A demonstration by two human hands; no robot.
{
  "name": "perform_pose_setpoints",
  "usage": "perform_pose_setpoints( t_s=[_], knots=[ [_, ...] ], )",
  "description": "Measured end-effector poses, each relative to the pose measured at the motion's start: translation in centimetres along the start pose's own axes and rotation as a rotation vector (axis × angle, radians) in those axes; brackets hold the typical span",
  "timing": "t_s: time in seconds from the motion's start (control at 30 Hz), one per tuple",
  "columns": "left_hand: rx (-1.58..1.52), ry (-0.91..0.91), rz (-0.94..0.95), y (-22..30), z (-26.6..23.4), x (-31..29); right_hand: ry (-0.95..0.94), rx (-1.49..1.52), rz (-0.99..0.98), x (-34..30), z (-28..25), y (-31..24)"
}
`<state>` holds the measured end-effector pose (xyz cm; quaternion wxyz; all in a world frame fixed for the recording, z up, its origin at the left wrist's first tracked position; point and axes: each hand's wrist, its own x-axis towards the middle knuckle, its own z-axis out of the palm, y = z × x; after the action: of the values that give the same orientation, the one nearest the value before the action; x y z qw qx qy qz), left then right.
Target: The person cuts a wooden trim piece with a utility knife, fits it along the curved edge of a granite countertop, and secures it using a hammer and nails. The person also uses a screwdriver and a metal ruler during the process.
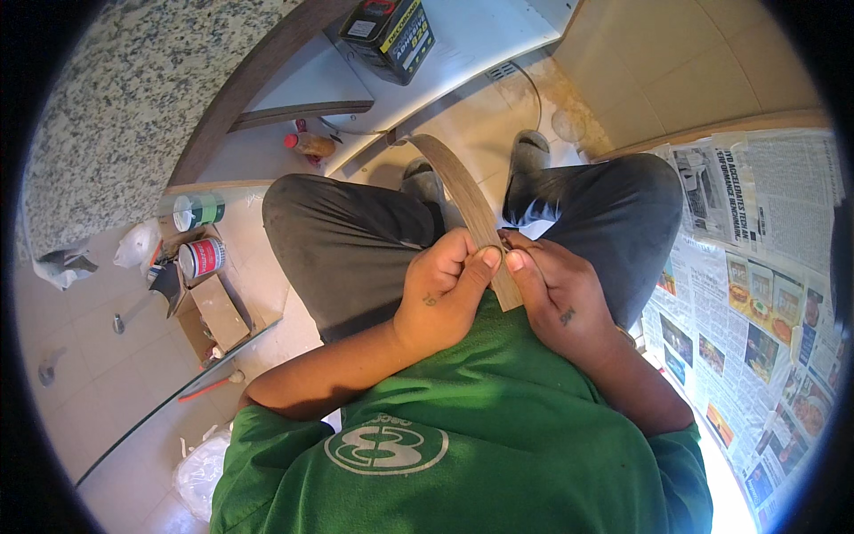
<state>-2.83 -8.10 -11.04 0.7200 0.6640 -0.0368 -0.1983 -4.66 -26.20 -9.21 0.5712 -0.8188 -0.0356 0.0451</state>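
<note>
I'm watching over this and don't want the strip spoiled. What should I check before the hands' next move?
1. Left hand gripping the long, flat, brown wood-grained strip: ok, near its lower end.
2. Right hand gripping it: ok, thumb beside the left thumb.
3. Strip straight: not ok, its far part curves.
4. Strip's underside clean: cannot tell, hidden.
5. Black rectangular yellow-banded container clear of strip: ok, apart.

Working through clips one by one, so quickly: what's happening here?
A person grips a wood-grain strip near its lower end, left hand and right hand close together, thumbs on it. Its far part curves away between the knees. A black container stands ahead; a red-and-white can is off to the left.
</note>
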Motion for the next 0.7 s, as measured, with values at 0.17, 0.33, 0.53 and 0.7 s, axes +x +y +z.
perform_pose_setpoints(
  t_s=[0.17, 0.33, 0.53, 0.7],
  knots=[
    [-0.022, 0.021, -0.001, -0.29, 0.24, 0.06, -0.021, 0.037, 0.04, 0.25, -0.02, -0.14],
    [-0.004, 0.013, -0.013, -0.39, 0.0, 0.18, -0.083, 0.031, 0.117, 0.44, -0.27, -0.31],
    [0.037, 0.017, -0.02, -0.79, -0.09, 0.36, -0.097, 0.045, 0.157, 0.83, -0.28, -0.62],
    [0.039, 0.018, -0.032, -0.91, -0.13, 0.4, -0.058, 0.052, 0.117, 0.91, 0.15, -0.09]
  ],
)
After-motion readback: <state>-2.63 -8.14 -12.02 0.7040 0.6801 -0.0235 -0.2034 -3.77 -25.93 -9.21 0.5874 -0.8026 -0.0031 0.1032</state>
